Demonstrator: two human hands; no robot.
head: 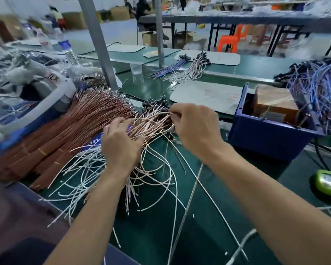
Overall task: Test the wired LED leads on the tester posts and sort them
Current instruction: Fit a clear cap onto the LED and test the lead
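1. The left hand (120, 144) grips a loose bundle of pink wired leads (151, 122) on the green desk (208, 217).
2. The right hand (196, 127) pinches one lead at the bundle's top.
3. A blue bin (271, 138) stands just right.

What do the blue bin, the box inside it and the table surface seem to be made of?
The blue bin: probably moulded plastic, smooth even-coloured walls. The box: likely cardboard, matte brown, flat faces. The table surface: seemingly a green rubber-like mat, dull sheen; uncertain.

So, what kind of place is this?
Probably an electronics assembly workshop: bundles of pink wired leads cover the green workbench, a blue parts bin stands nearby, and more work tables stand behind.
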